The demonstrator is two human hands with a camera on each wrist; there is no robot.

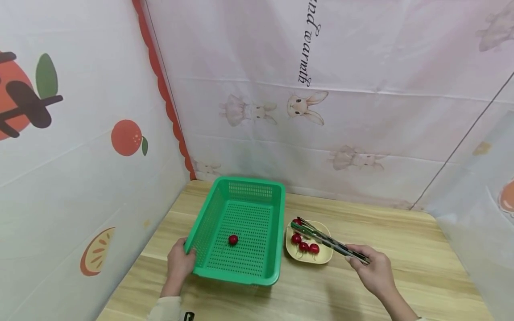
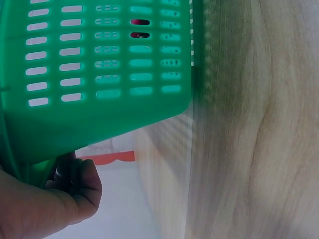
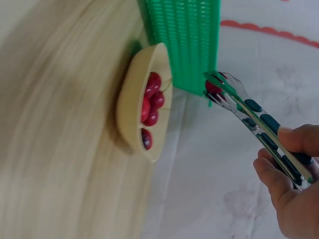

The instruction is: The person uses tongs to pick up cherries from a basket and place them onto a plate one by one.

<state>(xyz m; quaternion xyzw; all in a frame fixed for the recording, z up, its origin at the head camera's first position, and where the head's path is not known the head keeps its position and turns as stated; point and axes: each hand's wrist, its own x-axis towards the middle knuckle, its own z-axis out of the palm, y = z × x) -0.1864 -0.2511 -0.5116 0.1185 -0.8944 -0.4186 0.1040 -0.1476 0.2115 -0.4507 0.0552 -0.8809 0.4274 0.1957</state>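
Observation:
My left hand [image 1: 180, 261] grips the near left corner of a green plastic basket [image 1: 237, 276] by its rim; in the left wrist view its fingers curl round that rim. One red cherry [image 1: 233, 240] lies on the perforated basket floor. My right hand [image 1: 374, 271] holds a pair of tongs [image 1: 336, 244] with dark and clear handles. In the right wrist view, a cherry [image 3: 213, 88] is pinched between the tongs' tips, above a pale yellow bowl [image 3: 130, 99]. Several cherries [image 1: 304, 247] with stems lie in the bowl, just right of the basket.
Basket and bowl stand on a wood-grain table [image 1: 409, 249]. A printed cloth wall [image 1: 361, 111] with rabbits rises behind it, and another wall [image 1: 72, 191] with fruit pictures borders the left side. A small black object [image 1: 189, 316] shows beside the left sleeve.

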